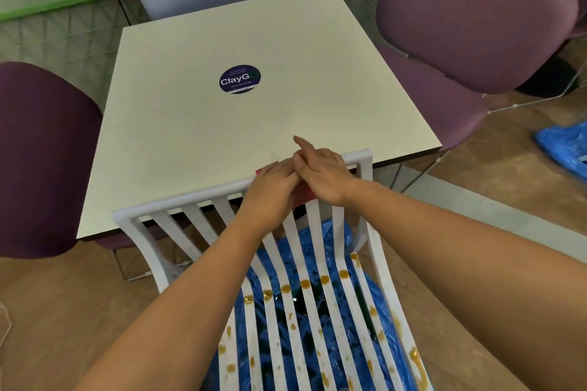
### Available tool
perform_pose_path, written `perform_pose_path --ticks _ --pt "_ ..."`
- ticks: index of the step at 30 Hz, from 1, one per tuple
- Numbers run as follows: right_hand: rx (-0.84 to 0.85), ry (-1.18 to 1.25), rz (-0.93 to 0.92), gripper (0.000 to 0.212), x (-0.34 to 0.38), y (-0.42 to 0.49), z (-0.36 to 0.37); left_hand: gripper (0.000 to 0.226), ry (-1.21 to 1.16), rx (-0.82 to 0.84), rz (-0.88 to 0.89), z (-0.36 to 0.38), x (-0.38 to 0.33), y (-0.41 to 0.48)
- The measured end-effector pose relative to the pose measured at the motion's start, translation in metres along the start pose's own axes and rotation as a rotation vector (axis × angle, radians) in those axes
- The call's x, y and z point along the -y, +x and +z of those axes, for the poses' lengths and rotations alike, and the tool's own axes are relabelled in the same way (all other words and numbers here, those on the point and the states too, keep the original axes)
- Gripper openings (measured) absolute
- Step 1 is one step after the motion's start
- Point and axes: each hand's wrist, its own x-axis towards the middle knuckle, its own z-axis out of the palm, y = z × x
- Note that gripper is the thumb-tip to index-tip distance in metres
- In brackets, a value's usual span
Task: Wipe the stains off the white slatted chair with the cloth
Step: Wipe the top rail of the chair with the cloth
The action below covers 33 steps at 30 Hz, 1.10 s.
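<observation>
At the top rail of the white slatted plastic chair, whose backrest stands against the near edge of a square cream-topped table, both of the person's hands lie together on a red cloth. The cloth is draped over the rail, right of its middle. Only a patch of it shows below the wrists, and a small corner shows past the knuckles on the left. The left hand lies palm-down on the cloth with its fingers stretched out flat and close together. Their tips are hidden, so whether they curl over the rail cannot be told. The right hand rests across those fingers, also palm-down. Its fingers are loosely straight and its index finger is lifted, pointing out over the table, so it is not clamped on anything. Both bare forearms reach in from the bottom of the view over the chair's seat. The seat slats carry many amber-brown stains, from round blobs in a rough row across the middle of the seat to smaller spots and smears nearer the viewer. Under the chair, showing between the slats, is a crumpled blue plastic sheet. A round dark blue sticker reading "ClayGo" sits on the tabletop. A dark purple shell chair stands at the table's left and a mauve shell chair at its right, on a wood-look floor.
</observation>
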Motion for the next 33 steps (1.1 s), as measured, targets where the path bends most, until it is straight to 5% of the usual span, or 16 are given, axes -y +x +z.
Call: perform_pose_path --ticks 8,14,20,25,30,33 --pt "-0.066 -0.588 -0.167 0.053 -0.019 0.000 0.007 0.046 0.191 -0.019 -0.169 -0.020 0.049 -0.052" --pt "-0.291 -0.636 -0.172 0.044 -0.055 -0.010 -0.004 0.038 0.150 0.139 -0.320 -0.046 0.068 -0.056" --pt "-0.354 -0.525 -0.029 0.047 -0.091 -0.022 -0.026 0.066 0.130 0.269 -0.464 -0.063 0.080 -0.050" --pt "-0.350 -0.390 0.045 0.051 -0.094 -0.025 -0.029 0.087 0.363 0.366 -0.494 -0.075 0.087 -0.036" --pt "-0.287 -0.715 -0.154 0.079 -0.080 -0.022 -0.023 0.091 0.060 0.412 -0.543 -0.065 0.097 -0.022" --pt "-0.291 -0.706 -0.160 0.068 -0.074 -0.019 -0.016 0.090 -0.069 0.451 -0.596 -0.066 0.100 -0.021"
